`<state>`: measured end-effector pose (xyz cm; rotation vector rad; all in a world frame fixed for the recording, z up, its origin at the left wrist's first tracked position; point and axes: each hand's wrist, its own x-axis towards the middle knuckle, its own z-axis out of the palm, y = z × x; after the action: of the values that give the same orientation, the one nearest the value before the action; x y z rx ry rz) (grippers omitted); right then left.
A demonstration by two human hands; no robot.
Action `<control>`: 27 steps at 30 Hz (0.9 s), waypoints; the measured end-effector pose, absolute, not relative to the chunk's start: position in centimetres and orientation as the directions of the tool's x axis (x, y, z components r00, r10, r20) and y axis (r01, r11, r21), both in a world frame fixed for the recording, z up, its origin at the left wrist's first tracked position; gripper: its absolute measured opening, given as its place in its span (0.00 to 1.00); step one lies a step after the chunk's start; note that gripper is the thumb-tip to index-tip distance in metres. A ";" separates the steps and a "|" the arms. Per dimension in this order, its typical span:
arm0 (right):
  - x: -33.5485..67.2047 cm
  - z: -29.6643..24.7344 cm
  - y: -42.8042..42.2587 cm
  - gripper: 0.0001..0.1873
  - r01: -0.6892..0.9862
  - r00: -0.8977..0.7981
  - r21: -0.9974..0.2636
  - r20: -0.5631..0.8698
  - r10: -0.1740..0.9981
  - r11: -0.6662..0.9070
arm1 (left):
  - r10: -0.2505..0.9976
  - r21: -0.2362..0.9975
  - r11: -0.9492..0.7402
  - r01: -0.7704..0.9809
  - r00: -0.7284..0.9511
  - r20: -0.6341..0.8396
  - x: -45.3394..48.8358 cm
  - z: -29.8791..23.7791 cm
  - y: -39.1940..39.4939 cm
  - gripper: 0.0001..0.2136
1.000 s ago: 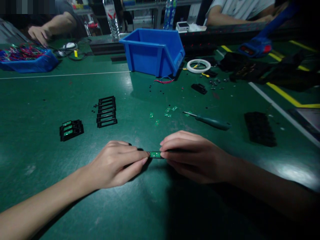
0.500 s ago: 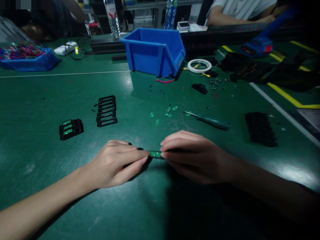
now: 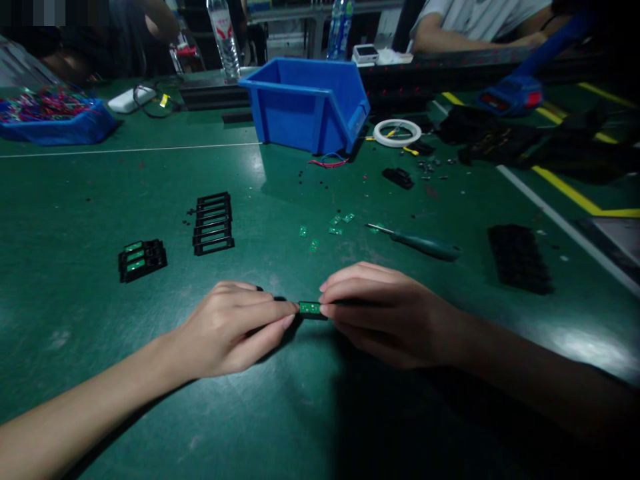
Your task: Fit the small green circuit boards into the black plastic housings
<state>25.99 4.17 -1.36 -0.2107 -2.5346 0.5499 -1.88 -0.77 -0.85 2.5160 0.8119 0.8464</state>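
Observation:
A small green circuit board sits in a narrow black plastic holder at the middle of the table. My left hand pinches the holder's left end between thumb and fingers. At the other end, my right hand grips it, its fingertips overlapping the board's right edge. Both ends of the holder are hidden under the fingers. Beyond my hands lie several loose green circuit boards and a screwdriver with a dark green handle. Left of them are a row of black frames and black holders with green boards in them.
A blue bin stands at the back, a white tape roll beside it. Far left is a blue tray of wires. Black parts lie at right, a blue power tool behind. People sit across the table.
Both hands keep their hold on the black holder with almost no movement. The whole view shifts very slightly.

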 end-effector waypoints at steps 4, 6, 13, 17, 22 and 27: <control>26.1 -1.3 4.1 0.12 0.033 -0.851 -0.420 0.464 0.246 0.907 | 0.627 0.507 -0.760 0.408 0.665 0.405 -2.0 -0.8 -0.8 0.10; 26.1 -1.3 4.0 0.13 0.029 -0.850 -0.414 0.469 0.240 0.910 | 0.625 0.500 -0.763 0.410 0.667 0.407 -2.0 -0.8 -0.8 0.10; 26.0 -1.3 4.1 0.11 0.038 -0.862 -0.406 0.449 0.236 0.913 | 0.619 0.506 -0.767 0.395 0.666 0.418 -1.7 -0.7 -0.6 0.08; 26.0 -1.2 3.8 0.12 0.046 -0.849 -0.411 0.465 0.253 0.910 | 0.617 0.488 -0.770 0.410 0.674 0.407 -1.7 -0.6 -0.7 0.09; 25.8 -1.1 3.4 0.12 0.044 -0.845 -0.443 0.462 0.270 0.895 | 0.622 0.494 -0.765 0.413 0.674 0.400 -1.8 -0.6 -0.8 0.09; 25.8 -1.4 3.3 0.12 0.020 -0.845 -0.417 0.479 0.238 0.909 | 0.623 0.497 -0.765 0.409 0.666 0.411 -1.8 -0.7 -0.7 0.09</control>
<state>25.76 3.35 -1.42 -0.1848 -2.5305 0.5458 -1.76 -0.70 -0.68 2.5194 0.8133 0.8158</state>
